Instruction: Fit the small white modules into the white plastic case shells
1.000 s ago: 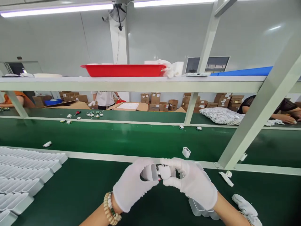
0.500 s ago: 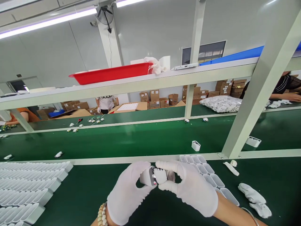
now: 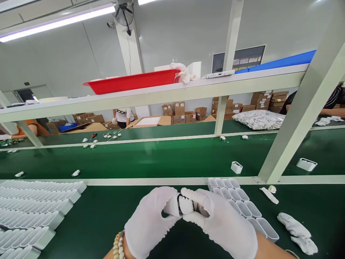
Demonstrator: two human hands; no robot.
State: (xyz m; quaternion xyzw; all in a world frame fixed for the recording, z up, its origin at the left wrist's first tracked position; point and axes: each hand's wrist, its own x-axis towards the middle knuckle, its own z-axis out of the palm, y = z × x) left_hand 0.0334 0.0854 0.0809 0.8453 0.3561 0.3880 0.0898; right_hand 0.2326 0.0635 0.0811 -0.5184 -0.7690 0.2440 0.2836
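My left hand (image 3: 152,219), in a white glove, is closed round a white plastic casing (image 3: 171,206) at the lower middle. Pinched in the fingers of my right hand (image 3: 215,219), also gloved, is a white rounded part (image 3: 186,205) with a dark edge. The two pieces meet end to end between my hands, with a thin dark seam between them. My fingers hide the far end of the right-hand piece.
Rows of white casings (image 3: 40,212) lie at left, with more open casings (image 3: 249,208) at right. Crumpled white gloves (image 3: 295,226) rest farther right. A post (image 3: 302,97) and shelf beam (image 3: 161,94) cross ahead. Small parts sit on the green belt (image 3: 151,158).
The two white pieces are closer together, and less of the dark and red inner detail shows. Items on the belt have shifted right in view, and the camera view has moved slightly.
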